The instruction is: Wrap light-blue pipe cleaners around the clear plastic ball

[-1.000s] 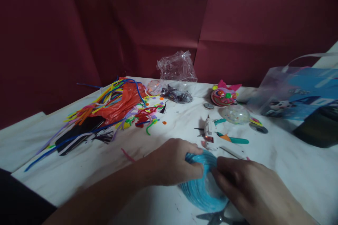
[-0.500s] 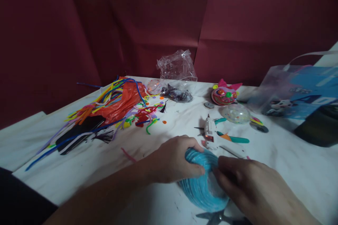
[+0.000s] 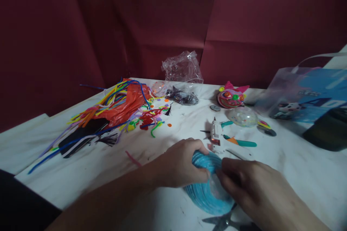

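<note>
A round blue coiled object (image 3: 207,199) with a pale, shiny middle sits low in the view, right of centre. My left hand (image 3: 184,162) grips it from the left, thumb and forefinger on its upper side. At its right edge my right hand (image 3: 249,184) is closed with the fingers pinched together; what they hold is hidden. Open scissors (image 3: 223,222) lie just below the blue object, partly under my right hand. Beyond my hands is a white glue gun (image 3: 215,133) beside green-handled pliers (image 3: 241,142).
Colourful pipe cleaners (image 3: 108,104) and a red plastic bag (image 3: 127,104) spread over the left. At the back are a crumpled clear bag (image 3: 183,66) and a pink decorated ball (image 3: 230,97). A clear ball (image 3: 243,116) and a blue printed bag (image 3: 311,94) stand right.
My right hand has shifted slightly left along the blue object. The blue object looks slightly turned, and my left hand keeps its grip.
</note>
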Demonstrator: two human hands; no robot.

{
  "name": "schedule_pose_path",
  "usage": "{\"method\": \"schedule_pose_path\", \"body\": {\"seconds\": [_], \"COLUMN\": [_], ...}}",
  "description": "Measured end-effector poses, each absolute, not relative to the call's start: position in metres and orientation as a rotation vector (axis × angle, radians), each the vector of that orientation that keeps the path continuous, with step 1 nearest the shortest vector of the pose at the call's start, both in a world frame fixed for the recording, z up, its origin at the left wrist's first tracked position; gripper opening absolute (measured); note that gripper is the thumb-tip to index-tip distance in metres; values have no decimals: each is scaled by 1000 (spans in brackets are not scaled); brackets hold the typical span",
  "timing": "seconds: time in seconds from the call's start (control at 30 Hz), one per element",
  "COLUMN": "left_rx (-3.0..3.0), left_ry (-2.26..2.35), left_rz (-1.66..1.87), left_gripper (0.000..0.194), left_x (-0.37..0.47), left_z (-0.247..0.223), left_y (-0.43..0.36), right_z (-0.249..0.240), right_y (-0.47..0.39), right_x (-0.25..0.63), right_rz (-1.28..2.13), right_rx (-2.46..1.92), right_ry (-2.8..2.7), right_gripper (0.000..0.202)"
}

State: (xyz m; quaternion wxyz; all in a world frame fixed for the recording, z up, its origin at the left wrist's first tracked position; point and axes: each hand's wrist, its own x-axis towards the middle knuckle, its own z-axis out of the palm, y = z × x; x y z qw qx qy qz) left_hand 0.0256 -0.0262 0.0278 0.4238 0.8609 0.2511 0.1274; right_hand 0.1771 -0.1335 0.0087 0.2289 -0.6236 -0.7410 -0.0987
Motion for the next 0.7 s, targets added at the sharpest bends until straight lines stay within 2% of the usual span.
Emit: {"method": "schedule_pose_path", "body": {"seconds": [0.37, 0.57, 0.7], "left_rx": [2172, 2173, 2165], "left_ry": [695, 699, 716], "left_rz": [364, 376, 367], "left_gripper": [30, 31, 31], "left_x": [24, 24, 23], "left_z": [24, 22, 25], "left_y": [-26, -27, -29], "right_z": [10, 19, 22], "right_y": [-132, -131, -130], "right_x": [185, 184, 183], "right_rz": [154, 668, 832], "right_rx": [-1942, -2197, -2136], "right_ry": [-1919, -1704, -1664], "right_gripper": [36, 47, 48]}}
